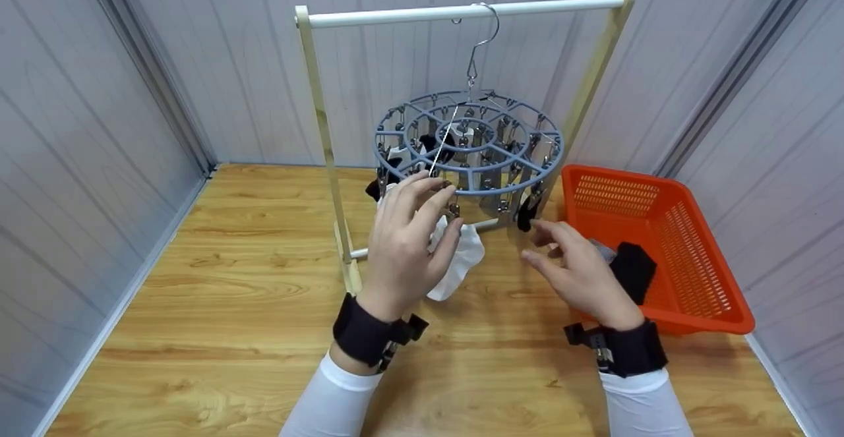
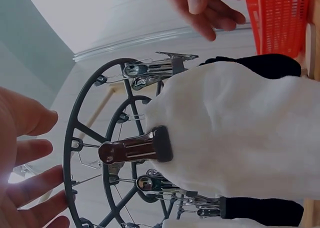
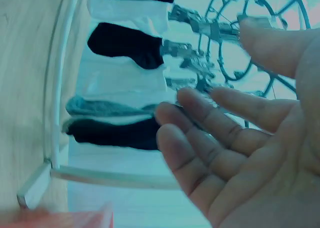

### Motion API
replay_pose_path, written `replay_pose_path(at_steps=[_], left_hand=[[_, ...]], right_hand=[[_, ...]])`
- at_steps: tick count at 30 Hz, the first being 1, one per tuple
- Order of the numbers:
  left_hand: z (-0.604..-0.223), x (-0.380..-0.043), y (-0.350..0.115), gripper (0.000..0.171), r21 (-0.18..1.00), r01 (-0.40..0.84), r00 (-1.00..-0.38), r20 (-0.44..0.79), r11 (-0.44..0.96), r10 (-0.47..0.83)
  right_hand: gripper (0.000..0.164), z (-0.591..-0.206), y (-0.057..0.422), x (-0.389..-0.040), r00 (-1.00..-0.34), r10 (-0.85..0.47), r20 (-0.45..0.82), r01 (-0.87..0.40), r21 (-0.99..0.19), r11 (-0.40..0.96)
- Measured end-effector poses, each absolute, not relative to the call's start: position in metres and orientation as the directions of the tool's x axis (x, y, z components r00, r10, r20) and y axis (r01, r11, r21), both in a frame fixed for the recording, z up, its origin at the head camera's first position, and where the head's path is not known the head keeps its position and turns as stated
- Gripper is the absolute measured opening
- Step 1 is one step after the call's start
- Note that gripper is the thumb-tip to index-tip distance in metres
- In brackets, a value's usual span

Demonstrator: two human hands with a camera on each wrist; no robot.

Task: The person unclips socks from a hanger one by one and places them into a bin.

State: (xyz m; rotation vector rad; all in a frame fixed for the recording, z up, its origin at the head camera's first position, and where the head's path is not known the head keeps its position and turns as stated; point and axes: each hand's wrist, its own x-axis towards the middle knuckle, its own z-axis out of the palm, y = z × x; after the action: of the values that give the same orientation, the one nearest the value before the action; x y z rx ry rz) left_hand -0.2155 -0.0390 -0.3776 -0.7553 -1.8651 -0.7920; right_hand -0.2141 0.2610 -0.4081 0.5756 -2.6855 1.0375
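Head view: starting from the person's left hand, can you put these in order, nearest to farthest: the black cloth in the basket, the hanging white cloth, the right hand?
From the left hand:
1. White cloth, hanging just to its right.
2. Right hand, farther right.
3. Black cloth, beyond the right hand, in the orange basket.

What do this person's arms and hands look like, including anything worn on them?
The left hand and the right hand are bare, without gloves. Close-fitting, plain white sleeves end near broad black wristbands. Each band carries a small black blocky device and a silvery, metallic-looking fitting on its inner side.
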Motion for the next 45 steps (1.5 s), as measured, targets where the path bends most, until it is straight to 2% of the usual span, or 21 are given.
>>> replay_pose_path(at_steps=[5,10,13,19,26,32,36,39,42,45], left_hand=[[-0.378,-0.214,-0.038,0.041,0.204,0.784,-0.368,0.913,0.586,0.175],[-0.378,-0.215,-0.036,0.043,0.183,0.8,-0.343,0.921,0.571,0.186],[-0.378,-0.214,-0.036,0.043,0.176,0.809,-0.336,0.921,0.56,0.196],[-0.378,-0.213,-0.034,0.043,0.176,0.825,-0.337,0.916,0.537,0.217],[-0.377,-0.212,-0.032,0.042,0.161,0.856,-0.307,0.923,0.491,0.231],[-0.378,-0.212,-0.031,0.04,0.141,0.874,-0.287,0.922,0.465,0.26],[-0.378,-0.212,-0.029,0.036,0.117,0.886,-0.258,0.929,0.449,0.267],[-0.379,-0.212,-0.028,0.032,0.115,0.888,-0.247,0.935,0.445,0.253],[-0.382,-0.213,-0.024,0.027,0.133,0.884,-0.267,0.93,0.449,0.252],[-0.388,-0.215,-0.021,0.024,0.174,0.871,-0.321,0.909,0.46,0.265]], right_hand=[[0.057,-0.417,0.247,-0.217,-0.878,-0.322,0.354,-0.479,-0.627,0.615],[0.059,-0.43,0.233,-0.221,-0.872,-0.341,0.351,-0.486,-0.704,0.518],[0.065,-0.439,0.226,-0.225,-0.886,-0.337,0.318,-0.447,-0.776,0.445],[0.076,-0.455,0.215,-0.231,-0.929,-0.313,0.198,-0.287,-0.919,0.269],[0.072,-0.464,0.203,-0.23,-0.932,-0.335,0.134,-0.171,-0.982,0.082],[0.065,-0.47,0.194,-0.231,-0.958,-0.237,0.159,-0.188,-0.977,0.105],[0.049,-0.472,0.194,-0.232,-0.971,-0.148,0.187,-0.207,-0.97,0.132],[0.037,-0.469,0.195,-0.232,-0.972,-0.132,0.196,-0.211,-0.97,0.117],[0.032,-0.467,0.196,-0.231,-0.97,-0.141,0.199,-0.214,-0.972,0.101],[0.029,-0.466,0.198,-0.23,-0.967,-0.156,0.202,-0.22,-0.969,0.109]])
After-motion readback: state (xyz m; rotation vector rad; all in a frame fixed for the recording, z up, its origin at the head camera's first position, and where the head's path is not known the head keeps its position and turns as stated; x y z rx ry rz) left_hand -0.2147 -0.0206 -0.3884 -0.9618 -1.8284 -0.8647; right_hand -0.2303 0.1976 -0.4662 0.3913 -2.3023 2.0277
